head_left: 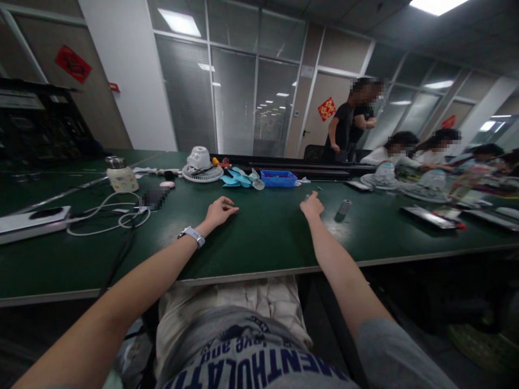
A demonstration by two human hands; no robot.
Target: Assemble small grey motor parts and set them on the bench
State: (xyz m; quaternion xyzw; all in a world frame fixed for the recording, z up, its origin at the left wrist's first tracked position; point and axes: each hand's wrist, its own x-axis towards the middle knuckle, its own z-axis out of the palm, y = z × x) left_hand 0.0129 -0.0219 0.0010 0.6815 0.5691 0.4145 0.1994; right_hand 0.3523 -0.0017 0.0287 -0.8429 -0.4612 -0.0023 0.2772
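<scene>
You have one view only, from the camera on your head. It looks forward and slightly down across the green table (263,237), with your lap at the bottom edge and the glass wall (235,102) far ahead. Your left hand (219,212) and right hand (312,207) lie mid-frame, at arm's length from the lens.

cylinder (345,207) right of right hand (312,207), on table (263,237)

Office turned workshop: glass partitions (233,102), ceiling panel lights (179,22), long green table (263,232) with fan parts (201,165), people (405,148) working alongside.
</scene>
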